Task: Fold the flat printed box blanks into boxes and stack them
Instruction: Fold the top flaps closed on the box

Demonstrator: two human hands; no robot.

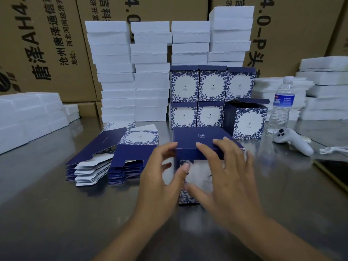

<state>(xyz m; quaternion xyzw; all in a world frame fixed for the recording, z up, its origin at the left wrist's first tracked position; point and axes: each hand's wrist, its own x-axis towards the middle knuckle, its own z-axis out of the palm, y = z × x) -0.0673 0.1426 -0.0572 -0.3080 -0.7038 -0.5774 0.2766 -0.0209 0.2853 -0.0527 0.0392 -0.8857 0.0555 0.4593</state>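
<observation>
Fingers: left hand (160,178) spread and loosely curved, tips at the lid's left edge, thumb on the front face. Right hand (226,176) has straight, splayed fingers (206,149) laid over the lid's front edge, thumb low on the front. Neither closes round anything; some blur.
Task box: navy-and-white floral printed cardboard box (197,137), upright on grey steel worktop (56,213), centre front, between both hands, lid flap down or nearly.
Handling: judged light; thin card, stiff only at creases. Walls likely dent if squeezed, and the glossy print may slip. Hold by opposite side walls, low down, not by the lid flap.
Left: white foam blocks (28,113) at far left; fanned piles of flat navy printed blanks (113,157) just beside the box.
Behind: tall stacks of white foam slabs (131,72) before brown printed cartons (47,34); two-tier stack of finished floral boxes (212,87) close behind the task box.
Right: open-topped floral box (248,121), clear plastic water bottle (282,104), white handheld controller (293,140).
In the way: a lift to the stack must clear the open-topped box; the bottle looks easy to tip.
</observation>
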